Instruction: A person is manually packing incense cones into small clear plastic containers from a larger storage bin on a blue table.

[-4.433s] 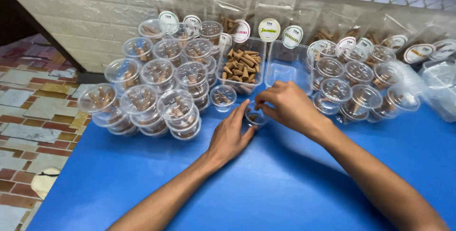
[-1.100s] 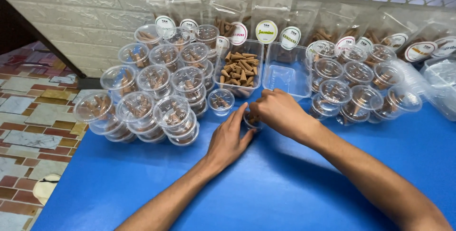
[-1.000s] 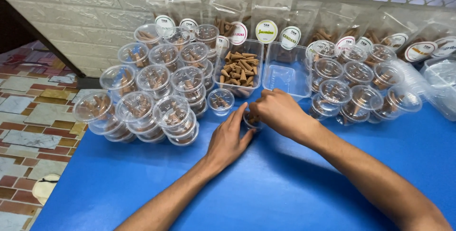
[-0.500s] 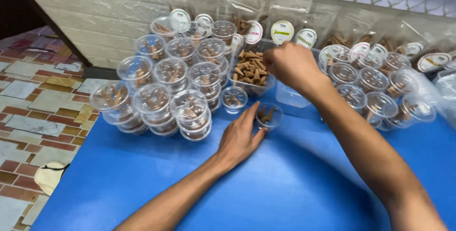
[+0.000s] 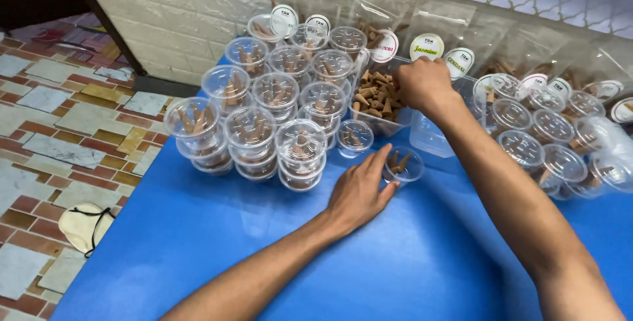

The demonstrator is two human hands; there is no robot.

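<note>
On the blue counter (image 5: pixel 409 275), the left hand (image 5: pixel 359 192) lies flat with fingers spread, its fingertips touching a small open clear plastic cup (image 5: pixel 403 166) holding brown incense cones at its 2 o'clock. Farther off, at 12 o'clock from that cup, the right hand (image 5: pixel 422 83) curls over a clear rectangular tub of brown cones (image 5: pixel 376 96); its fingertips are hidden, so its grip cannot be told.
</note>
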